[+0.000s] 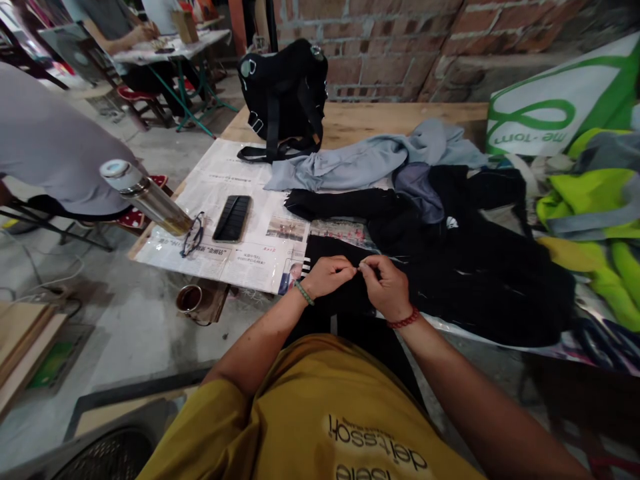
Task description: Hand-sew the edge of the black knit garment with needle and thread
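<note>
My left hand and my right hand meet fingertip to fingertip over the table's front edge. Both are closed in a pinch, and whatever sits between the fingers is too small to make out. Beneath them lies the black garment, spread across the table, with a sleeve-like piece bearing white stripes beside my left hand. A light grey cloth lies behind it. Left of my hands, a dark phone rests on newspaper.
A steel-and-glass flask and eyeglasses stand at the table's left edge. A black backpack sits at the back. On the right are a white-green bag and yellow-green clothing. A person sits at left.
</note>
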`<state>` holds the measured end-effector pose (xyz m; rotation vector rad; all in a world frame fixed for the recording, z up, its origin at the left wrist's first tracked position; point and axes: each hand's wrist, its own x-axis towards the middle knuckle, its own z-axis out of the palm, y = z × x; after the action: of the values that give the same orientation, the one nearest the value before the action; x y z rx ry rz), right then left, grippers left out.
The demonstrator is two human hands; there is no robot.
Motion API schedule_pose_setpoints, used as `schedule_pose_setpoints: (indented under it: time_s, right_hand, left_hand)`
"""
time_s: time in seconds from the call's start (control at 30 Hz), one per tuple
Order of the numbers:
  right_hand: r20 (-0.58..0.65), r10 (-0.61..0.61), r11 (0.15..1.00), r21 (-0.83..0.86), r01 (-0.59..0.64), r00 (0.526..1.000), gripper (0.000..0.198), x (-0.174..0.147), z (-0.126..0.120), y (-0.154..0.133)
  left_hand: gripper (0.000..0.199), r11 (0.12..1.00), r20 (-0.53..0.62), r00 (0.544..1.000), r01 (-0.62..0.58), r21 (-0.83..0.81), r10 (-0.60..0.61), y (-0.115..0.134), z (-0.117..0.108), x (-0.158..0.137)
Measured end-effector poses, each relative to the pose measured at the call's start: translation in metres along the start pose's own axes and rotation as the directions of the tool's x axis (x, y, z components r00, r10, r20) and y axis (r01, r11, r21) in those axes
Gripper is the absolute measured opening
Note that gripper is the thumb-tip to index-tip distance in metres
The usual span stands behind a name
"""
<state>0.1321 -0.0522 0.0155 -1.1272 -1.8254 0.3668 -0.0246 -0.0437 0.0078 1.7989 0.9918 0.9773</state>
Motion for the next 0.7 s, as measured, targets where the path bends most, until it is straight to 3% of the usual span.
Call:
schedule_pose_setpoints:
  time_s: [0.2,0.4,0.5,0.57,0.7]
  right_hand:
    - [0.06,0.003,1.0,-0.021,-0.002,0.998,0.008,-0.003,0.003,0.002]
    - [-0.117,0.095,0.995,0.03,-0.092,0.989,0.005,0.021,-0.021,-0.012]
    - [-0.014,0.181,0.973,0.15,-0.177,0.983,0.009,0.03,-0.025,-0.021]
    - [0.15,0.275,0.893,0.326,-0.31,0.95,0.014,0.03,-0.023,-0.025]
    - [0.497,0.359,0.529,0.588,-0.611,0.79,0.023,0.026,-0.016,-0.027]
  left_hand:
    - [0.032,0.996,-0.011,1.0,-0.019,0.088,0.02,-0.002,0.002,-0.002]
    - [0.028,0.988,0.044,0.998,-0.044,0.146,0.038,-0.001,0.003,-0.002]
    - [0.028,0.992,0.016,0.999,-0.048,0.12,0.046,-0.003,0.002,-0.002]
    - [0.029,0.992,0.015,0.999,-0.033,0.124,0.031,-0.004,0.002,-0.002]
    - [0.029,0.992,0.051,0.999,-0.001,0.122,-0.006,-0.005,0.001,-0.004]
